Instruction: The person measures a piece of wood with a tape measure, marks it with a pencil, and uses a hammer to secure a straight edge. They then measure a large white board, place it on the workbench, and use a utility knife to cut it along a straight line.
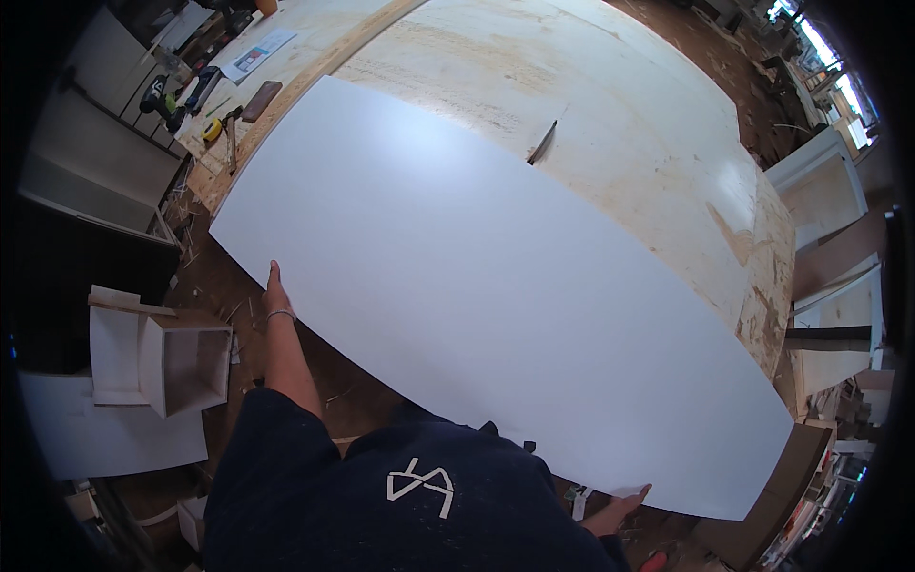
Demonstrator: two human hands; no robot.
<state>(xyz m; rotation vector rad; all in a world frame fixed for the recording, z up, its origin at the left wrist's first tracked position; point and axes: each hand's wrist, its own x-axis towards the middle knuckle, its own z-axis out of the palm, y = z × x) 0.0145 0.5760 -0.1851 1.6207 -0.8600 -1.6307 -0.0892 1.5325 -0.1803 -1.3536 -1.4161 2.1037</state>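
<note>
A large white panel lies at a slant over the near part of a pale wooden worktable. Its near edge is held at both ends. Toward its left end my left hand grips the edge, thumb on top, with the other fingers hidden beneath. At the right end my right hand clasps the same edge in a similar way, its fingers mostly out of sight. Just beyond the panel's far edge, a dark saw blade sticks up out of the tabletop, and the two look very close.
A long wooden strip runs along the table's left side. Past it are a yellow tape measure, a brown block, a cordless drill and a printed sheet. A white open box stands left; panels lean at right.
</note>
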